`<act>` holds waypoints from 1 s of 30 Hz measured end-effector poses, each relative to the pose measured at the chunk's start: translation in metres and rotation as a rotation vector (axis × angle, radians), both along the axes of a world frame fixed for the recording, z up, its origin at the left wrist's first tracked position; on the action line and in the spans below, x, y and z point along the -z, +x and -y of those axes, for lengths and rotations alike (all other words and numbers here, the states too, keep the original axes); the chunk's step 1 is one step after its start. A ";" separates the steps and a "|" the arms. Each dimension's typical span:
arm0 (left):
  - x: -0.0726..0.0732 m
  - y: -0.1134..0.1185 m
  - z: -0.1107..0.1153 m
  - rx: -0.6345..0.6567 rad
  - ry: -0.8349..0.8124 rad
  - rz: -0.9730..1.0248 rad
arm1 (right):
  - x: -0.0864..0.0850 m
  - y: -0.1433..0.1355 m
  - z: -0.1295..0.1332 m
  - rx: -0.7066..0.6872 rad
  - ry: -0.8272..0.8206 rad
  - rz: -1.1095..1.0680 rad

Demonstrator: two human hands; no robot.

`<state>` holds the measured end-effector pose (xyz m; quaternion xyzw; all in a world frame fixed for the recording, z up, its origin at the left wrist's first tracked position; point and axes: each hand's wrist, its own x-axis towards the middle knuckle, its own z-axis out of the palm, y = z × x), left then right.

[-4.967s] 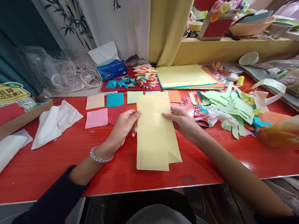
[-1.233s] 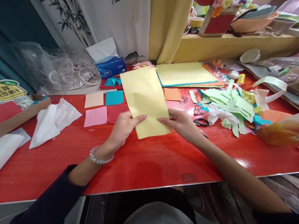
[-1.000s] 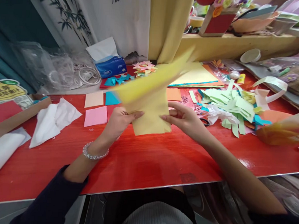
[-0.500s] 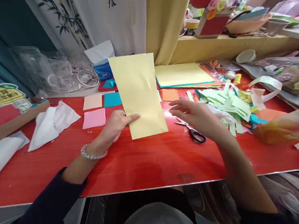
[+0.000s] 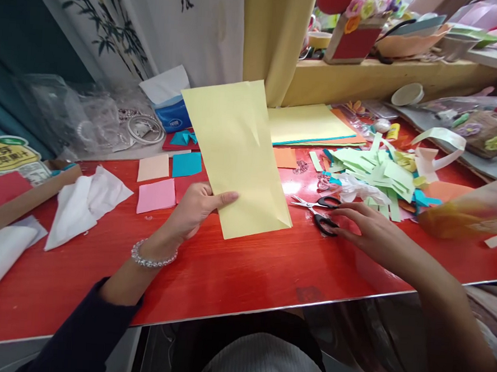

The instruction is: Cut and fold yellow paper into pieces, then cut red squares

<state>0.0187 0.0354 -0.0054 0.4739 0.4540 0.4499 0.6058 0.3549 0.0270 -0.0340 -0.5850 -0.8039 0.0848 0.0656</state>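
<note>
My left hand (image 5: 196, 208) pinches the lower left edge of a sheet of pale yellow paper (image 5: 237, 157), thumb in front. The tall sheet is held up and tilted over the table, with a small fold at its lower right corner. Black-handled scissors (image 5: 313, 208) lie on the table to the right of the paper, blades parted and pointing left. At their handles is my right hand (image 5: 366, 227), thumb and fingers apart, fingertips at or against the handle loops; whether they grip cannot be made out.
On the red table (image 5: 242, 281), pink (image 5: 156, 196), peach and blue paper squares lie left of the sheet. Pale green paper strips (image 5: 376, 168) heap up at right. Crumpled white tissue (image 5: 85, 204) lies left. Behind is a stack of yellow sheets (image 5: 311, 122).
My right hand has moved right and down from beside the paper to the scissors' handles. The yellow paper has shifted slightly right, still in my left hand.
</note>
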 end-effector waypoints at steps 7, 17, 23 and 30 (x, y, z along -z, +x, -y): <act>-0.001 0.000 0.002 0.011 -0.006 0.017 | 0.002 -0.008 -0.003 0.088 0.021 -0.067; -0.003 0.003 0.003 -0.047 0.033 -0.018 | -0.019 -0.029 0.006 0.137 -0.180 -0.244; -0.004 0.003 0.003 -0.087 0.056 -0.024 | -0.011 -0.042 0.024 0.024 -0.542 -1.072; -0.005 0.002 0.000 -0.202 0.147 0.011 | -0.005 -0.065 0.028 0.021 -0.525 -1.326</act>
